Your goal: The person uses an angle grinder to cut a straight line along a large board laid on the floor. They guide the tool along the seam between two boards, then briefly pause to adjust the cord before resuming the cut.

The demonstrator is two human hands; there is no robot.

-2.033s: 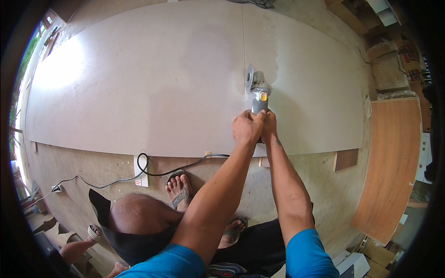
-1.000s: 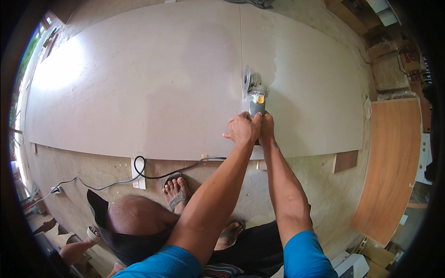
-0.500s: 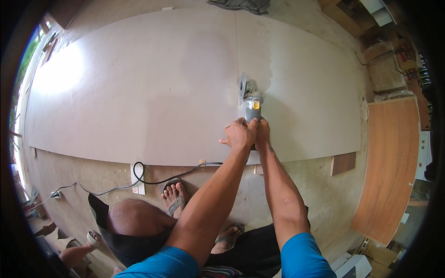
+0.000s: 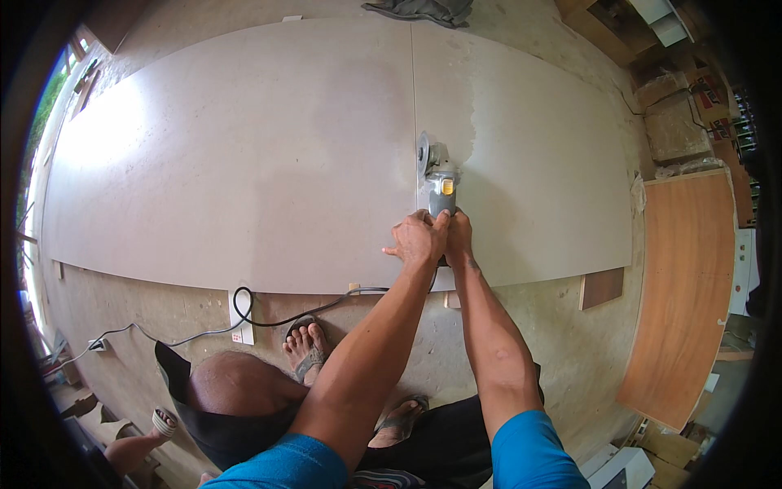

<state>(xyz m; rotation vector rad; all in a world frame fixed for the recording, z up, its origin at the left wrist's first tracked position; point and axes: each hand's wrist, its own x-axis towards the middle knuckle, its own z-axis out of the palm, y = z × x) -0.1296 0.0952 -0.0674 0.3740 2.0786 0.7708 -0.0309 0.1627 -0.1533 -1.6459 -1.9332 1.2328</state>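
Both my hands grip an angle grinder (image 4: 441, 183) by the rear of its body. My left hand (image 4: 419, 238) is closed on its near side with the little finger sticking out. My right hand (image 4: 459, 235) wraps the other side, its fingers partly hidden. The grinder's disc (image 4: 423, 151) stands on edge at a straight line running across a large pale board (image 4: 326, 187). Dust or a scuffed patch shows on the board right of that line. A black power cord (image 4: 326, 306) runs from behind my hands off to the left.
Wood blocks (image 4: 601, 288) prop the board above the concrete floor (image 4: 538, 326). A brown wood panel (image 4: 683, 293) lies at the right, near cartons (image 4: 676, 126). A dark cloth (image 4: 423, 10) is beyond the far edge. Another person's foot (image 4: 161, 422) shows at lower left.
The grinder and both hands have shifted very slightly toward me along the line. The grip is unchanged.
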